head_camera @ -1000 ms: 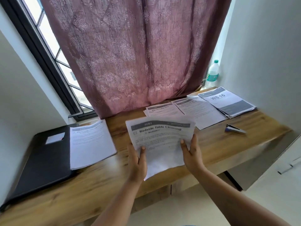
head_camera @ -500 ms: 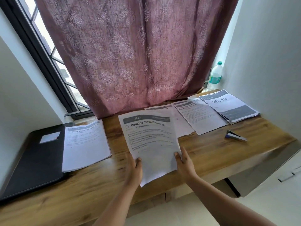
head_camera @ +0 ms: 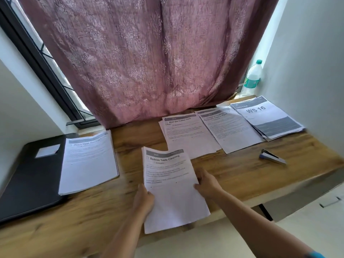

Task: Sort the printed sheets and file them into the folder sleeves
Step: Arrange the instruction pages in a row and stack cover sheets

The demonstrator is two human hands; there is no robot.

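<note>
I hold a sheaf of sheets headed "Bedside Table Cleaning" (head_camera: 171, 185) low over the desk's front middle. My left hand (head_camera: 144, 199) grips its left edge and my right hand (head_camera: 206, 184) grips its right edge. A black folder (head_camera: 28, 175) lies at the far left, with a "Place Eggs" stack (head_camera: 89, 162) lying partly on its right side. Behind the held sheaf lie a "Wipe the Coffee Table" stack (head_camera: 188, 136), another printed stack (head_camera: 232, 131) and a "WS 16" stack (head_camera: 268, 118).
A wooden desk (head_camera: 232, 175) carries everything. A stapler (head_camera: 272, 158) lies at the right front. A water bottle (head_camera: 252, 79) stands in the back right corner. A maroon curtain (head_camera: 149, 58) hangs along the back, with a wall close on the right.
Both hands have lowered the "Bedside Table Cleaning" sheaf from chest height toward the desk and leftward, uncovering the "Wipe the Coffee Table" stack behind it.
</note>
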